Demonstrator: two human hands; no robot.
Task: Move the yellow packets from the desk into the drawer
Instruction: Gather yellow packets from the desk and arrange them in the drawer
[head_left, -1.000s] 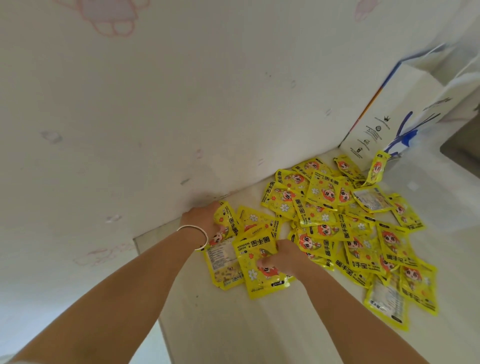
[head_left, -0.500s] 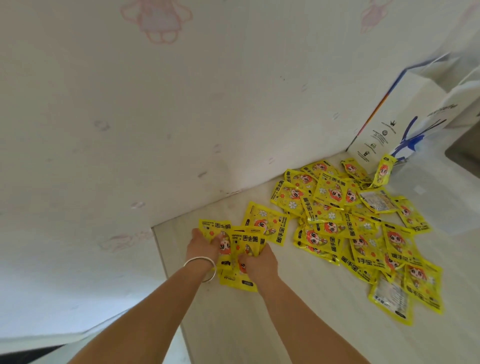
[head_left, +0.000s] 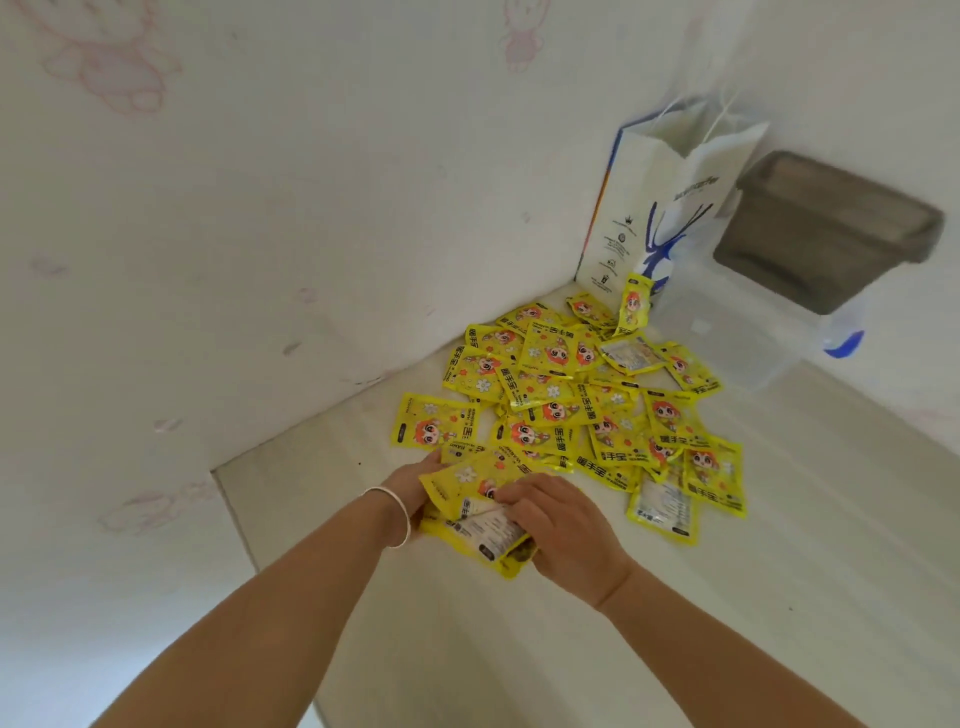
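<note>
Between both hands, low on the pale surface (head_left: 727, 597): small stack of yellow packets (head_left: 475, 512). Left hand (head_left: 415, 480) cupped under its far side, right hand (head_left: 558, 519) curled over the top, gripping. Beyond the fingers, loose pile (head_left: 587, 400). Slick, uneven stack, likely to fan out and spill if lifted. No drawer visible.

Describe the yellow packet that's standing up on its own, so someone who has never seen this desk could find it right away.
Start at the white paper bag standing in the far corner of the desk. At its foot, at the far end of the pile of yellow packets, stands the upright packet. The others lie flat; it alone stands on edge, propped there.
</note>
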